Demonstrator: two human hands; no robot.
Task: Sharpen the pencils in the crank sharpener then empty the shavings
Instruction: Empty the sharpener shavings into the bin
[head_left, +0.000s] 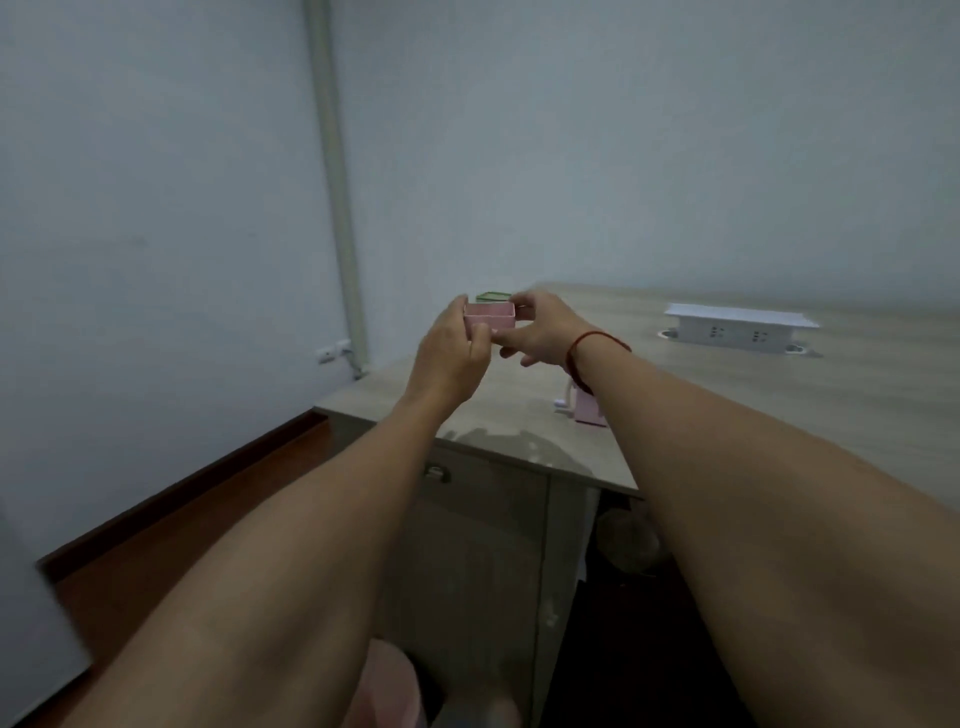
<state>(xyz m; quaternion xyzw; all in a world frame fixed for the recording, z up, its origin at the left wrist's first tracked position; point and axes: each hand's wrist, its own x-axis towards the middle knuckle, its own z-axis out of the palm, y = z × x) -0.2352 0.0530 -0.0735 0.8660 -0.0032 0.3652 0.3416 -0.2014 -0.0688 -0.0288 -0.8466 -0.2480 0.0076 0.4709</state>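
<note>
Both my arms reach out over the near left corner of the wooden table (727, 395). My left hand (449, 358) and my right hand (540, 327) hold a small pink shavings drawer (491, 317) between them, open side up, raised above the table. The left fingers curl round its left end and the right fingers pinch its right end. What lies inside the drawer cannot be made out. The pink crank sharpener (587, 408) stands on the table below my right wrist, partly hidden by my forearm. No pencils are in view.
A green box (492, 296) shows just behind the drawer. A white socket block (743, 327) sits at the back right of the table. Below the table edge is a cabinet door (483, 545). A wall pipe (337, 208) runs down at left, above dark wooden floor.
</note>
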